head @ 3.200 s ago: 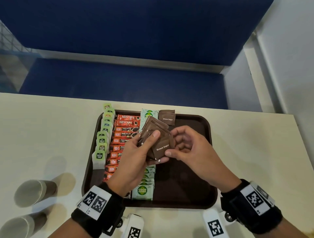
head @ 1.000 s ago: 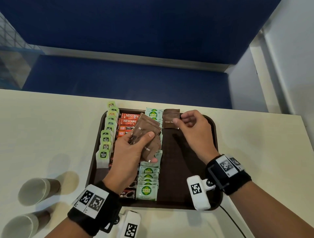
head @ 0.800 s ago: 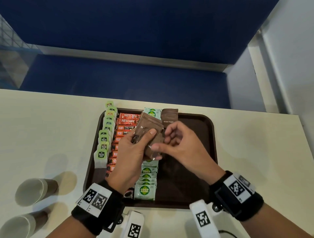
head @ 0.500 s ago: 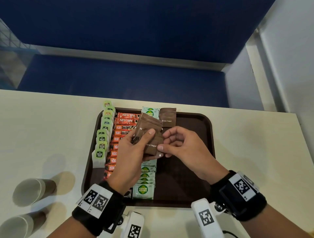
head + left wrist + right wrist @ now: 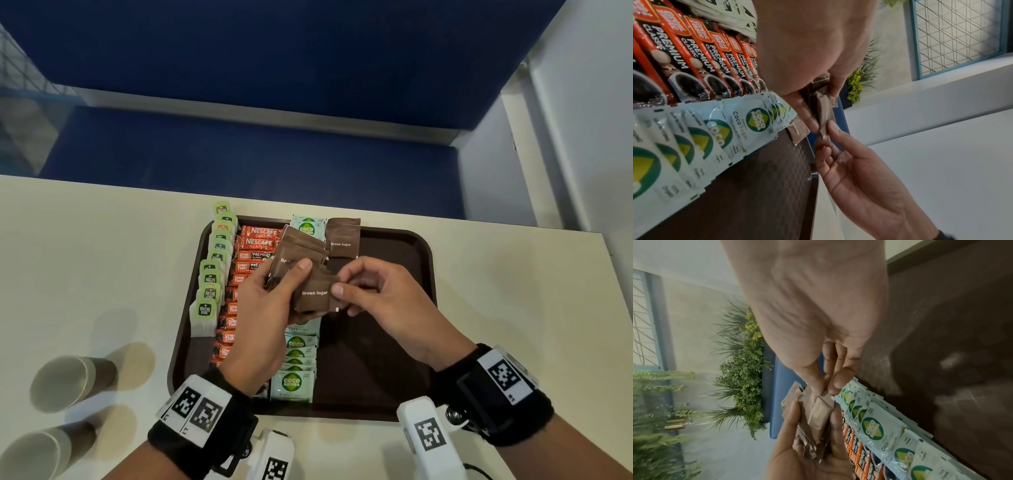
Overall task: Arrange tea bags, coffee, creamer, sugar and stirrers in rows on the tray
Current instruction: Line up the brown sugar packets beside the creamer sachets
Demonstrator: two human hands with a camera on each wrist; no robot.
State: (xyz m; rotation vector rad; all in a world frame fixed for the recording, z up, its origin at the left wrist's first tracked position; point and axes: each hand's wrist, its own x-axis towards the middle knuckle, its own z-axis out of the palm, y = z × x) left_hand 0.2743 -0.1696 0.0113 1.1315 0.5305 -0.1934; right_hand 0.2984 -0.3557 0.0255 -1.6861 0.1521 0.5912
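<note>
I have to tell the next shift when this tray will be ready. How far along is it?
Done: rows of tea bags, coffee sticks and Coco Sugar sachets fill the left of the tray. Brown sugar has just begun, with packets at the far end. In hand: the left hand holds a stack; the right hand pinches one off. Left: the remaining brown sugar; no stirrers are in view.

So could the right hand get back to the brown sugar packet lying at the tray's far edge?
Probably yes: the right hand sits just in front of that brown sugar packet, with bare tray between, though it is pinching another packet.
</note>
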